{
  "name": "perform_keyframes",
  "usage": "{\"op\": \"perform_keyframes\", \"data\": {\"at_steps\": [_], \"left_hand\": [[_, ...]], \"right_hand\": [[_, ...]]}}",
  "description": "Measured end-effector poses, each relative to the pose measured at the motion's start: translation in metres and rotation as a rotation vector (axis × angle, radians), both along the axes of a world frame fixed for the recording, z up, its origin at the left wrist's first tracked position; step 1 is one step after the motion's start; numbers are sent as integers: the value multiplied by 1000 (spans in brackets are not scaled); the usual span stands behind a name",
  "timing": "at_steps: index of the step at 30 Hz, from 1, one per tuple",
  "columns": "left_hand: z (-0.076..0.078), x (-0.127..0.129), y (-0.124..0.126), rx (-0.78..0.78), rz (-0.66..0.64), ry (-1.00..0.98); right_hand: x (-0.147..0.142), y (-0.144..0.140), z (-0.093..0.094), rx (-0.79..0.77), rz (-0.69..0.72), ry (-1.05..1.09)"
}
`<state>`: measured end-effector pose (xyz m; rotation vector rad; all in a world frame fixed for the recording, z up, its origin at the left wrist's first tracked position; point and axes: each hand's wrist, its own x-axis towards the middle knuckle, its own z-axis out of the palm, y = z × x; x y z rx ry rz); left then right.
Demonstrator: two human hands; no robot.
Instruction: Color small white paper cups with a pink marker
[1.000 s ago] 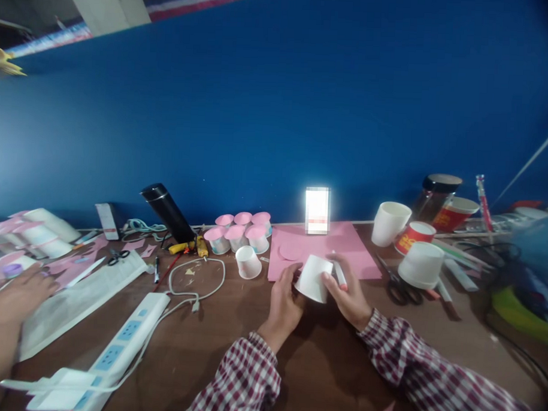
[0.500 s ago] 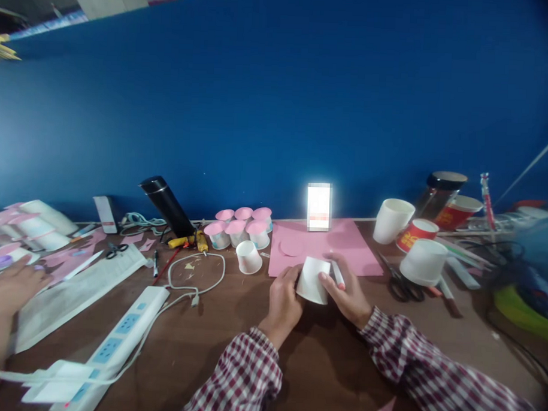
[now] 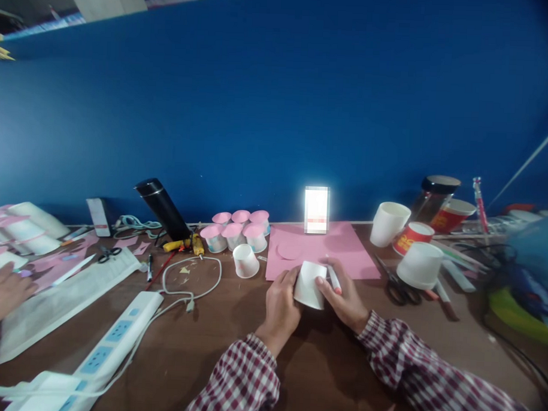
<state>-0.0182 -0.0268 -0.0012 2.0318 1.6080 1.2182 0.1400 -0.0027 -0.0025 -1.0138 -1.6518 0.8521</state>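
A plain white paper cup [image 3: 309, 286] is held between both hands, its wider end toward me. My left hand [image 3: 283, 305] is closed round its left side. From the right, my right hand [image 3: 349, 299] presses its thumb on the cup and also grips a slim white pen [image 3: 332, 278] with a reddish end. Just beyond them lies pink paper [image 3: 355, 253], with a cut pink disc [image 3: 289, 250] on it. Another white paper cup [image 3: 245, 261] stands to the left, in front of several small cups with pink tops [image 3: 233, 230].
On the right are scissors [image 3: 402, 292], an upturned white cup [image 3: 419, 266], another white cup [image 3: 390, 225] and a red cup [image 3: 414, 237]. A power strip [image 3: 110, 343], a looped cable [image 3: 220, 272] and a black flask [image 3: 162, 209] are left. Another person's hand [image 3: 5, 292] is far left.
The view has shifted slightly, so the table things sit a little further left and lower. Both hands keep their hold on the cup. The other person's hand has moved slightly left.
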Motion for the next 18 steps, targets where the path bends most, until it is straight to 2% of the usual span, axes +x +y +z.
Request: {"op": "perform_keyframes", "data": {"at_steps": [18], "left_hand": [[-2, 2, 0, -22, -23, -94]], "right_hand": [[0, -1, -1, 32, -15, -8]]}}
